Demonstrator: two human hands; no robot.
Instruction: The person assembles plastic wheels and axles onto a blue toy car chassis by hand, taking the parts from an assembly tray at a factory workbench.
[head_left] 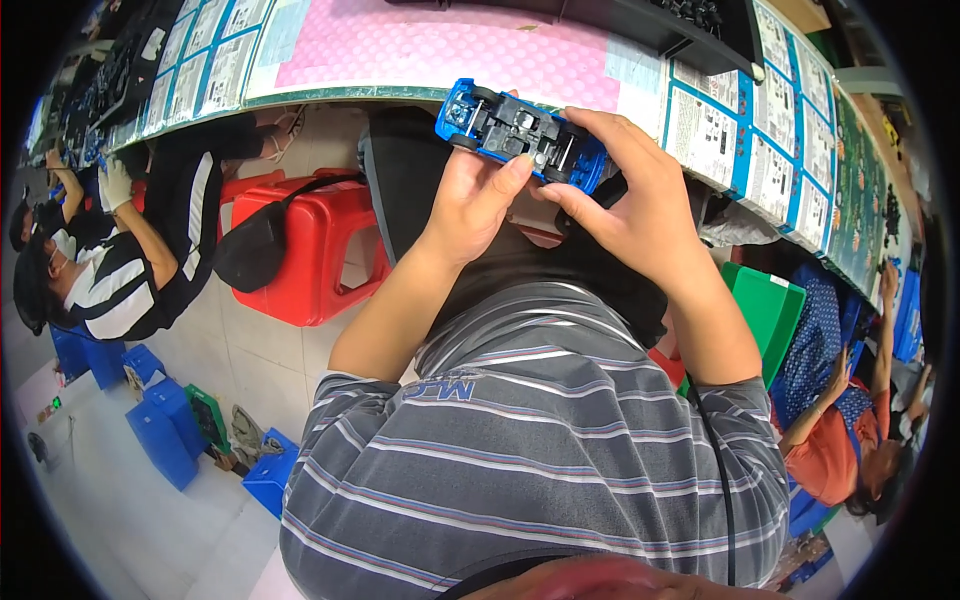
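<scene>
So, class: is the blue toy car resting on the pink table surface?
No: both hands, left hand and right hand, hold the blue toy car up, underside showing.

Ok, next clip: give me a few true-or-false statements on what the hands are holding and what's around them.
1. Both hands hold a blue toy car underside up. True.
2. The left hand is empty. False: it grips the car too.
3. A red plastic stool stands on the floor at the person's left. True.
4. The right hand rests on the pink table mat. False: it is on the car, below the table edge.
</scene>
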